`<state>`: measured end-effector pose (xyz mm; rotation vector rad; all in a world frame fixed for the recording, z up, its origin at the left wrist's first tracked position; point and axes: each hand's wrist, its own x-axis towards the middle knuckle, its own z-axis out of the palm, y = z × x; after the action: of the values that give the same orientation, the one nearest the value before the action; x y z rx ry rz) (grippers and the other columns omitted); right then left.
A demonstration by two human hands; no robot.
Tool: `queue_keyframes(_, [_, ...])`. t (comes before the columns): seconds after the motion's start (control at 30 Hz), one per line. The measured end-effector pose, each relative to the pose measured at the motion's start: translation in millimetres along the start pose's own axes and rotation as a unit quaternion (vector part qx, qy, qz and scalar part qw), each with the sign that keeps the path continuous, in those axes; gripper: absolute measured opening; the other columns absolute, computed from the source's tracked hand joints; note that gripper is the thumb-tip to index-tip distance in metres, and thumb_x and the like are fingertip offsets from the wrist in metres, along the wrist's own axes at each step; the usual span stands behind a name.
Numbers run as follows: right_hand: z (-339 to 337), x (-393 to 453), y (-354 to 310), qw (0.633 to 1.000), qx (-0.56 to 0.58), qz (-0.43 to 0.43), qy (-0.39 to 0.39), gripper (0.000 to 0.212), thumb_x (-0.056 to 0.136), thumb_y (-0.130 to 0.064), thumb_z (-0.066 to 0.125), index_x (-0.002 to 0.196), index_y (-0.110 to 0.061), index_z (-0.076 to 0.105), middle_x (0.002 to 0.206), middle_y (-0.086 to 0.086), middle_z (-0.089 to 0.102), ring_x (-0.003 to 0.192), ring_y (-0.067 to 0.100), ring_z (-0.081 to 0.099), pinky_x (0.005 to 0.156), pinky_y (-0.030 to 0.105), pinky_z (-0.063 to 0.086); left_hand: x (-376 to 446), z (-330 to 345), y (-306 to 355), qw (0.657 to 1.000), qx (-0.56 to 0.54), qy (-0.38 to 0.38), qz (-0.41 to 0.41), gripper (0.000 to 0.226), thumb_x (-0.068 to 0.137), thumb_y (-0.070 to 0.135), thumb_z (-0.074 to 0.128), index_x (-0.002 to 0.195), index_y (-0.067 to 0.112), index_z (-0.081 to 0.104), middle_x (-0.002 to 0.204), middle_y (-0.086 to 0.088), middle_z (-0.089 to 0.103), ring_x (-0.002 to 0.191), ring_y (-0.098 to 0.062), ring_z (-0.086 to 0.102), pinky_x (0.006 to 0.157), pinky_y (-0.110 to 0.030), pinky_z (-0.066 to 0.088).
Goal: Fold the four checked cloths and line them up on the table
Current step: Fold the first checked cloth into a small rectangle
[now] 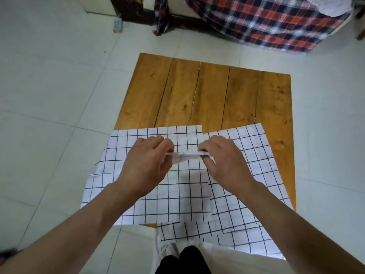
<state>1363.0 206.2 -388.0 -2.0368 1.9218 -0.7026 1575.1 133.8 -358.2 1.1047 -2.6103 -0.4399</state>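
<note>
Left hand (pixel 150 165): pinched one end of a small folded cloth (pixel 186 156), fingers curled round it.
Right hand (pixel 223 161): pinched the other end — the folded cloth was held edge-on above the pile.
Other cloths: the unfolded checked cloths (pixel 177 194) lay overlapping on the near end of the wooden table (pixel 207 91), some hanging over its edges.
Risk: setting the folded piece on the pile could undo it — overhanging cloths might slide to the floor (pixel 49 95).
</note>
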Motion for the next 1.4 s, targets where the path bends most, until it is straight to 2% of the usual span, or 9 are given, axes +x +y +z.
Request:
queue_keyframes(0.13, [-52, 9, -55, 0.999, 0.048, -0.007, -0.017, 0.010, 0.088, -0.013, 0.065, 0.088, -0.020, 0.060, 0.084, -0.008, 0.055, 0.078, 0.013, 0.046, 0.072, 0.028, 0.038, -12, -79, 21, 0.999, 0.017, 0.014, -0.034, 0.019, 0.077, 0.007, 0.074, 0.083, 0.017, 0.059, 0.077, 0.004, 0.060, 0.066, -0.018, 0.044, 0.062, -0.030, 0.034])
queue_keyframes(0.37, [-131, 45, -153, 0.993, 0.057, -0.078, -0.064, 0.014, 0.085, -0.012, 0.066, 0.089, -0.023, 0.059, 0.086, -0.012, 0.050, 0.079, 0.009, 0.046, 0.065, 0.024, 0.039, -57, -206, 27, 0.996, 0.016, 0.049, -0.075, 0.016, 0.083, 0.012, 0.071, 0.088, 0.021, 0.059, 0.083, 0.005, 0.062, 0.068, -0.021, 0.049, 0.064, -0.033, 0.042])
queue_keyframes(0.47, [-148, 66, -201, 0.989, 0.018, -0.124, -0.077, 0.011, 0.085, -0.016, 0.065, 0.089, -0.024, 0.058, 0.090, -0.010, 0.053, 0.083, 0.012, 0.048, 0.066, 0.029, 0.047, -87, -248, 13, 0.994, 0.041, 0.075, -0.073, 0.003, 0.086, 0.019, 0.061, 0.086, 0.021, 0.059, 0.079, 0.006, 0.059, 0.063, -0.022, 0.047, 0.059, -0.032, 0.041])
queue_keyframes(0.53, [-149, 80, -236, 0.985, -0.008, -0.155, -0.081, 0.010, 0.086, -0.020, 0.066, 0.090, -0.025, 0.058, 0.091, -0.010, 0.054, 0.084, 0.010, 0.048, 0.065, 0.029, 0.048, -106, -271, -2, 0.991, 0.047, 0.095, -0.076, 0.009, 0.086, 0.026, 0.051, 0.085, 0.021, 0.058, 0.078, 0.006, 0.057, 0.062, -0.021, 0.047, 0.058, -0.031, 0.041])
queue_keyframes(0.63, [-136, 95, -287, 0.979, -0.028, -0.184, -0.084, 0.013, 0.086, -0.020, 0.068, 0.089, -0.027, 0.057, 0.090, -0.013, 0.052, 0.081, 0.006, 0.044, 0.062, 0.021, 0.042, -134, -298, -40, 0.989, 0.043, 0.118, -0.081, 0.013, 0.085, 0.029, 0.046, 0.085, 0.022, 0.057, 0.078, 0.008, 0.056, 0.064, -0.019, 0.046, 0.058, -0.032, 0.041])
queue_keyframes(0.83, [-73, 116, -381, 0.985, -0.026, -0.150, -0.081, 0.017, 0.084, -0.016, 0.069, 0.088, -0.026, 0.056, 0.086, -0.012, 0.052, 0.076, 0.008, 0.047, 0.058, 0.022, 0.042, -181, -348, -139, 0.992, 0.028, 0.114, -0.053, 0.005, 0.086, 0.026, 0.051, 0.084, 0.024, 0.055, 0.078, 0.009, 0.054, 0.064, -0.018, 0.046, 0.056, -0.027, 0.038])
queue_keyframes(0.93, [-44, 136, -428, 0.986, -0.013, -0.142, -0.087, 0.013, 0.084, -0.019, 0.065, 0.088, -0.028, 0.056, 0.085, -0.013, 0.052, 0.076, 0.009, 0.049, 0.059, 0.034, 0.048, -206, -382, -185, 0.994, 0.045, 0.099, -0.028, 0.002, 0.084, 0.024, 0.051, 0.083, 0.024, 0.052, 0.077, 0.010, 0.052, 0.062, -0.018, 0.044, 0.053, -0.028, 0.038])
queue_keyframes(1.1, [-23, 182, -497, 0.981, -0.038, -0.168, -0.091, 0.004, 0.082, -0.023, 0.063, 0.086, -0.024, 0.064, 0.083, -0.010, 0.059, 0.073, 0.010, 0.056, 0.057, 0.032, 0.049, -225, -435, -255, 0.995, 0.058, 0.082, -0.020, 0.027, 0.076, 0.010, 0.073, 0.083, 0.024, 0.051, 0.077, 0.010, 0.051, 0.062, -0.018, 0.044, 0.053, -0.029, 0.041])
queue_keyframes(1.4, [5, 277, -527, 0.989, -0.065, -0.125, -0.052, 0.011, 0.081, -0.028, 0.052, 0.086, -0.024, 0.061, 0.082, -0.010, 0.055, 0.075, 0.012, 0.052, 0.059, 0.036, 0.049, -171, -472, -350, 0.994, 0.043, 0.093, -0.023, 0.027, 0.076, 0.008, 0.073, 0.082, 0.025, 0.052, 0.076, 0.011, 0.053, 0.062, -0.018, 0.046, 0.053, -0.028, 0.040])
